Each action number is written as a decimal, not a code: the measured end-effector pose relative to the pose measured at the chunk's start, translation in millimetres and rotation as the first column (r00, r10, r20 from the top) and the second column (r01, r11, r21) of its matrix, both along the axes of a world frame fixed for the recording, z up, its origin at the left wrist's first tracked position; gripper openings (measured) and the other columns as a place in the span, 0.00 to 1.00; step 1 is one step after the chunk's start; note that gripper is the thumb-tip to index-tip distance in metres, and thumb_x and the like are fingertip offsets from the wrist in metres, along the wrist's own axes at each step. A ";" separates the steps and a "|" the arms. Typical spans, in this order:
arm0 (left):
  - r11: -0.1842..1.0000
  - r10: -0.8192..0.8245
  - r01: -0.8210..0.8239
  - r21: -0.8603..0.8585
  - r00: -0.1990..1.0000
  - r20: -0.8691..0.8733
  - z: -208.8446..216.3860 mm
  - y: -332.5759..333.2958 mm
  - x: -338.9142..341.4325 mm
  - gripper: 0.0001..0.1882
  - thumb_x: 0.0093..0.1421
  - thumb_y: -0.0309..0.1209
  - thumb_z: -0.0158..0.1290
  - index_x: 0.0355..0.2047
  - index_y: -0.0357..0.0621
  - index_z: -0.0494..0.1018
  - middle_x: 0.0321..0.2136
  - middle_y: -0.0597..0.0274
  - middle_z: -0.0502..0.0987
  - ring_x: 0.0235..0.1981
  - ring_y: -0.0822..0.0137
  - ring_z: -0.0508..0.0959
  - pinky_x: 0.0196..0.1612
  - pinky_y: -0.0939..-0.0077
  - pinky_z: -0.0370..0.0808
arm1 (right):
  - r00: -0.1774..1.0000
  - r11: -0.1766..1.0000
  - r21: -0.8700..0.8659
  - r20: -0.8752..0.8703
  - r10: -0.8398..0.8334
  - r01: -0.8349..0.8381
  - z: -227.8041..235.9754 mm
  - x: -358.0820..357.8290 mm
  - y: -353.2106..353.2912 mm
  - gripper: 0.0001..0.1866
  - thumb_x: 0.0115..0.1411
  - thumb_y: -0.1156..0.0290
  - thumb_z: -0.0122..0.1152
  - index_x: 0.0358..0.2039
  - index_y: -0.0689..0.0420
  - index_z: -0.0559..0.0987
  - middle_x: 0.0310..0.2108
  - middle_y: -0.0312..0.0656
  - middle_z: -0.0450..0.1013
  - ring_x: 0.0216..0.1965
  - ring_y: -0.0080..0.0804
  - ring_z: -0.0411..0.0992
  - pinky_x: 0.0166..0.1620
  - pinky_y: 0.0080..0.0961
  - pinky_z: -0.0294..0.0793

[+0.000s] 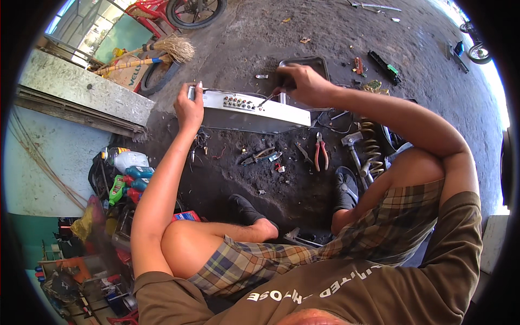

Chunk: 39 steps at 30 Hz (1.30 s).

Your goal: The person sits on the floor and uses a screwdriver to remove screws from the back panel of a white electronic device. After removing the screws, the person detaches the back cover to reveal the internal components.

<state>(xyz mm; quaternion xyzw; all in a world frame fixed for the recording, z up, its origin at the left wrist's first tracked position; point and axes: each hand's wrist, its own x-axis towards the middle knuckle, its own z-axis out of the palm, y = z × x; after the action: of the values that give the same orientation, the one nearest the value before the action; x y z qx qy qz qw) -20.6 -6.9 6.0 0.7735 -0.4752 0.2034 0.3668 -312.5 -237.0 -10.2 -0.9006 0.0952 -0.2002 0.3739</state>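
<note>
A silver, flat metal electronics case (pixel 281 113) stands on edge on the dark ground before me, its rear panel facing up. Rows of round audio jacks (pixel 238 103) sit near the middle of that panel. My left hand (pixel 189 107) is closed on the case's left end. In my right hand (pixel 306 85), above the right half, is a screwdriver (pixel 269 98). Its thin shaft slants down to the panel just right of the jacks; whether the tip sits in a screw is too small to tell. A dark cable runs along the case's far edge.
Near my feet lie red-handled pliers (pixel 321 154), another pair of pliers (pixel 258 156), a hammer (pixel 355 151) and a coil spring (pixel 370 146). A dark tray (pixel 314 66) rests behind the case. Bottles (pixel 130 160) crowd the left; a straw broom (pixel 176 49) leans at the far left.
</note>
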 end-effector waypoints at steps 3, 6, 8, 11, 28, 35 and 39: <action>1.000 -0.004 0.004 0.001 1.000 -0.029 -0.2 -3.2 -3.9 0.15 0.74 0.40 0.61 0.39 0.38 0.81 0.31 0.45 0.86 0.35 0.43 0.87 0.39 0.52 0.80 | 0.998 0.995 -0.075 0.008 -0.060 0.060 -13.0 3.8 -0.8 0.14 0.66 0.77 0.68 0.51 0.64 0.79 0.45 0.50 0.84 0.48 0.41 0.86 0.52 0.35 0.85; 1.000 0.014 -0.014 0.008 0.999 -0.033 1.3 4.0 -1.7 0.15 0.74 0.40 0.61 0.39 0.38 0.81 0.31 0.45 0.86 0.35 0.43 0.87 0.40 0.51 0.80 | 0.974 0.993 0.064 -0.213 -0.081 0.097 13.0 4.5 8.8 0.14 0.63 0.80 0.68 0.49 0.63 0.80 0.46 0.50 0.81 0.48 0.41 0.86 0.53 0.36 0.85; 1.000 0.012 -0.011 0.018 0.998 -0.062 2.2 -0.8 -4.8 0.15 0.74 0.40 0.61 0.39 0.38 0.81 0.31 0.45 0.86 0.36 0.43 0.87 0.41 0.51 0.80 | 0.993 0.990 -0.116 0.079 0.091 -0.081 -3.7 -3.5 0.1 0.12 0.66 0.78 0.68 0.49 0.64 0.80 0.47 0.52 0.82 0.46 0.41 0.87 0.51 0.37 0.86; 1.000 0.016 -0.016 0.014 1.000 -0.007 1.1 3.4 -2.7 0.15 0.74 0.40 0.61 0.39 0.39 0.81 0.31 0.45 0.86 0.36 0.43 0.88 0.40 0.51 0.80 | 0.996 0.996 -0.061 -0.060 -0.070 0.066 4.1 3.1 14.5 0.13 0.69 0.70 0.69 0.47 0.66 0.79 0.46 0.54 0.84 0.44 0.45 0.87 0.49 0.38 0.86; 1.000 0.007 -0.007 0.003 0.999 -0.033 -0.6 3.6 1.9 0.15 0.74 0.40 0.62 0.40 0.38 0.81 0.32 0.45 0.85 0.36 0.43 0.87 0.41 0.52 0.80 | 0.994 0.998 0.000 -0.091 -0.068 0.068 15.5 -3.5 14.9 0.22 0.66 0.70 0.72 0.55 0.67 0.77 0.44 0.55 0.87 0.48 0.49 0.87 0.52 0.41 0.84; 1.000 -0.006 0.006 0.002 1.000 -0.021 0.0 -0.8 -0.2 0.15 0.74 0.40 0.61 0.40 0.38 0.81 0.32 0.46 0.86 0.36 0.42 0.87 0.41 0.52 0.80 | 0.999 0.998 0.060 -0.037 -0.012 0.014 9.6 -0.4 8.1 0.20 0.66 0.65 0.71 0.53 0.64 0.79 0.41 0.57 0.86 0.45 0.53 0.86 0.51 0.41 0.84; 1.000 0.016 -0.015 0.014 0.999 -0.050 1.1 2.2 -2.4 0.15 0.74 0.40 0.61 0.40 0.38 0.81 0.32 0.45 0.86 0.36 0.42 0.87 0.41 0.52 0.80 | 0.981 0.983 -0.181 0.196 0.015 0.021 7.5 -2.6 21.9 0.19 0.68 0.74 0.67 0.57 0.67 0.78 0.44 0.50 0.88 0.46 0.44 0.88 0.52 0.38 0.84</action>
<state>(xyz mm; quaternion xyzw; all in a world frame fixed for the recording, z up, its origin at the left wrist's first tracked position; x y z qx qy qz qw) -23.0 -4.7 7.1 0.7844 -0.4613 0.1837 0.3718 -315.1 -215.1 -2.7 -0.9067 0.0405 -0.2963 0.2973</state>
